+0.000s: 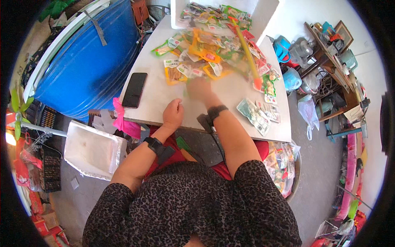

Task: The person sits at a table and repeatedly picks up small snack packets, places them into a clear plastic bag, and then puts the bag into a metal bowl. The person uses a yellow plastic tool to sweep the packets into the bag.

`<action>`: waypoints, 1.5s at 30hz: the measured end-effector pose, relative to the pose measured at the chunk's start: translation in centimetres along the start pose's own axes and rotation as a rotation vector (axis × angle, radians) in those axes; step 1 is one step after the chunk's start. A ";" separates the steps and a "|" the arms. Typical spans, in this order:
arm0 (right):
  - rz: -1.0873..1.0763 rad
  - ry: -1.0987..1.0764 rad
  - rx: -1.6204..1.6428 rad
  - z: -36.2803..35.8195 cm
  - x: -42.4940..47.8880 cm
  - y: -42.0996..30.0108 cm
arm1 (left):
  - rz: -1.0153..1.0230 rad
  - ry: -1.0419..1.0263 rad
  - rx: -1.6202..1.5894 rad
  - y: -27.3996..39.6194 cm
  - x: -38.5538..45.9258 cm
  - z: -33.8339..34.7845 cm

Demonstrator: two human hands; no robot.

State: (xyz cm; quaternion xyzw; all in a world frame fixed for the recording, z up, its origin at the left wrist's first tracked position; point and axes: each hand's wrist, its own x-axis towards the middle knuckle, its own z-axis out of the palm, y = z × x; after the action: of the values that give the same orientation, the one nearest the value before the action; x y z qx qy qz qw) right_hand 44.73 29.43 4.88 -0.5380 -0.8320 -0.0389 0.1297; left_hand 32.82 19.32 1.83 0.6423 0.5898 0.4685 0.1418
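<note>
My left hand (173, 115) rests at the table's near edge, its fingers curled with nothing visible in them. My right hand (199, 89), blurred by motion, is over the table at the near side of a heap of small sealed food packets (205, 52). Whether it grips anything is unclear. Just beyond the left hand lies a yellow-edged packet (175, 75). A yellow stick with orange-red ends (246, 52) slants across the heap's right side. Two silvery packets, one greenish pouch (254, 115) and one smaller pouch (271, 111), lie toward the near right corner.
A black smartphone (135, 90) lies at the table's left edge. An open white foam box (265, 18) with packets stands at the far end. Beside the table are a large blue tub (89, 58), a foam tray (88, 148) and a basin of packets (297, 173).
</note>
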 end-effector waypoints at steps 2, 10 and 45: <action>-0.011 -0.119 0.010 0.3 -0.9 -0.4 | 0.024 -0.015 0.009 0.1 0.2 -0.2; 0.201 -0.144 0.314 -1.2 -5.8 2.5 | 0.223 -0.118 0.175 0.3 0.1 0.1; 0.849 0.045 1.970 -7.7 -15.7 3.7 | -0.090 -0.537 0.199 4.4 -0.4 0.4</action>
State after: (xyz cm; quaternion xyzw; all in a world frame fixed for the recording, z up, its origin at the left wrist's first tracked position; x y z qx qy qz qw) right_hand 55.49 15.52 8.03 -0.4409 -0.2396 0.6877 0.5247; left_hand 35.92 17.90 4.66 0.7272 0.6023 0.2146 0.2498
